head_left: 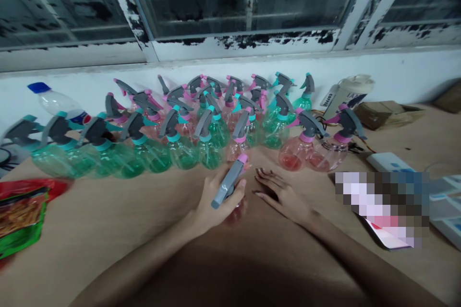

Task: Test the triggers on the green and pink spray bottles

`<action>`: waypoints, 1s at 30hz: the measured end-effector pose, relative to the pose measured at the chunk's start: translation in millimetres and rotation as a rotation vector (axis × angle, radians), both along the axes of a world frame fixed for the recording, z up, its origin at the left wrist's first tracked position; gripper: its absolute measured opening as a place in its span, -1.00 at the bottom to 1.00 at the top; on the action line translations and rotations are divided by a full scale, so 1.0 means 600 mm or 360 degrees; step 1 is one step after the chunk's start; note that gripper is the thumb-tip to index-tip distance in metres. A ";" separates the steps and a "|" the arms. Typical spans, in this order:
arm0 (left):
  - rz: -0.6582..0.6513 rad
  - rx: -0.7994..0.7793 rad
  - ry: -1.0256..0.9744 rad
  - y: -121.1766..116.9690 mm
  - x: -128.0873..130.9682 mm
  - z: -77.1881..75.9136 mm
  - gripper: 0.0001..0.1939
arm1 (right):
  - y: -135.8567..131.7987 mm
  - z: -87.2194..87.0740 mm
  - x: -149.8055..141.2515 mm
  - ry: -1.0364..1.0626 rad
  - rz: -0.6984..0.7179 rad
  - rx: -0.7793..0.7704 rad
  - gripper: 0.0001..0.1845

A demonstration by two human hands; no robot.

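Observation:
My left hand (219, 196) is wrapped round the neck of a pink spray bottle (237, 211) with a grey and pink trigger head. Most of that bottle's body lies hidden below the hand. Just to its right, my right hand (286, 196) rests palm down near the table top, fingers stretched out and holding nothing. Beyond both hands stand several spray bottles in rows. Green ones (182, 153) with teal collars line the front left. A pink bottle (237, 146) stands directly ahead, and a pair of pink bottles (295, 153) stands ahead of my right hand.
On the wooden table (118, 230), a red and green snack packet (25, 216) lies at left. A blue-capped plastic bottle (57, 103) leans behind the rows. To the right are a partly blurred phone (389, 237), a white cup (351, 91), brown paper packaging (385, 112) and white boxes (392, 165).

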State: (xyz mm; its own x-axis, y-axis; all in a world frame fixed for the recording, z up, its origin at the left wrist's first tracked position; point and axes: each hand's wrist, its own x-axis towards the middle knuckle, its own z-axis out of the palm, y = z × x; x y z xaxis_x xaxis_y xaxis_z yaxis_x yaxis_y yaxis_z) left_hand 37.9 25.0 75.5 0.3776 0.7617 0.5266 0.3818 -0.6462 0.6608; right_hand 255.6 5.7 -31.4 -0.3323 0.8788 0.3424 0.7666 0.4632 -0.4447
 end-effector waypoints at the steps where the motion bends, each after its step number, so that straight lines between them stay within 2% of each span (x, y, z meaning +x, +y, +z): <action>1: 0.0008 -0.0007 -0.0004 0.000 0.000 0.001 -0.98 | 0.000 0.000 0.000 -0.0001 -0.0004 0.0002 -0.49; 14: -0.0049 -0.0171 -0.0091 0.000 0.009 0.010 -0.88 | -0.003 0.010 -0.001 0.0016 0.0018 0.0012 -0.50; 17: -0.0067 -0.0132 -0.0053 0.000 0.007 0.014 -0.92 | -0.003 0.009 -0.001 0.0024 0.0015 0.0015 -0.51; 23: -0.0105 -0.0020 0.0031 0.004 0.000 0.010 -0.84 | -0.002 0.003 0.000 0.0028 0.0000 0.0003 -0.50; 27: -0.0062 -0.0046 0.0031 0.002 0.000 0.004 -0.84 | -0.001 0.003 0.000 0.0026 0.0005 -0.0003 -0.49; 30: -0.0028 0.0028 0.0043 0.001 0.000 0.002 -0.85 | -0.001 0.001 0.001 0.0035 0.0007 -0.0003 -0.47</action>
